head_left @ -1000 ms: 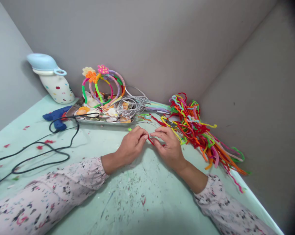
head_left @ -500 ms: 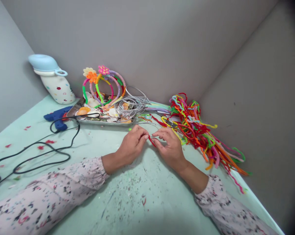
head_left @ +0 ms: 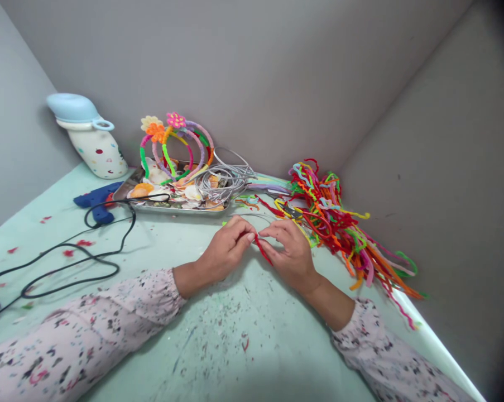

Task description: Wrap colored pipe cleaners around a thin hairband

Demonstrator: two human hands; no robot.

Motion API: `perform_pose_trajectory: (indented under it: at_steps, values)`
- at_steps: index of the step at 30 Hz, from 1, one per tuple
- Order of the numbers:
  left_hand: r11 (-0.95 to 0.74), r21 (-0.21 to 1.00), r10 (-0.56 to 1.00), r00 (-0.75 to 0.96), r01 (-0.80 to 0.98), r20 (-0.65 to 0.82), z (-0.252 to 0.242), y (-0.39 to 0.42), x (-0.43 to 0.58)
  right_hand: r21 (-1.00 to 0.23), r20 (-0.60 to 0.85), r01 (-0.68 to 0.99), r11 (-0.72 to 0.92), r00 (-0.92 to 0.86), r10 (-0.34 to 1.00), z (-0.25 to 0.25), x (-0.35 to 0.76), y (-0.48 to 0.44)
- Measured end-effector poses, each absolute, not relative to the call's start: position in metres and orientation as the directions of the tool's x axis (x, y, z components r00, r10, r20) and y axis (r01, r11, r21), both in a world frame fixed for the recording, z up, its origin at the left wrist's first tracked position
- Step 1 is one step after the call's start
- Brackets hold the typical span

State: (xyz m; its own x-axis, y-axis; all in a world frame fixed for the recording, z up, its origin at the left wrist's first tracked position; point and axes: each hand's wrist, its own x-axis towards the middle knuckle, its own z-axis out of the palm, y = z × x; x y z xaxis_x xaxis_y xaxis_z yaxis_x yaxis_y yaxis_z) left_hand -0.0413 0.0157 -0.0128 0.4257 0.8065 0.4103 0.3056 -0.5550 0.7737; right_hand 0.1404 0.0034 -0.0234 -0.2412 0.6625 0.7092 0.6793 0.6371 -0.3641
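Speckled green table (head_left: pixel 302 340), grey walls (head_left: pixel 252 72), red strand (head_left: pixel 263 250)

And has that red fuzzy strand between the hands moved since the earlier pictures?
Yes: the visible end of the red strand has shifted down and right, away from the metal tray.

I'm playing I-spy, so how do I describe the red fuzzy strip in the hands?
Find the pale green table, then the left hand and right hand above it. The red strip slants down between them; unlike red strands in the colourful heap, it's held.
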Motion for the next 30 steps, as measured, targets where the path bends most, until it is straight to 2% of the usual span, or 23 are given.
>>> perform_pose_trajectory:
  at_steps: [11, 30]
  values:
    - [-0.553, 0.777, 0.811, 0.405, 0.301, 0.421, -0.0115, 0.0144, -0.0415, -0.361, 0.727, 0.668, 0.650, -0.235, 0.645, -0.0268, 0.1410, 0.0052]
    - [-0.588, 0.716, 0.797, 0.418, 0.377, 0.436, -0.0140, 0.0159, -0.0402, -0.465, 0.677, 0.628, 0.625, -0.203, 0.707, -0.0193, 0.1367, -0.0003]
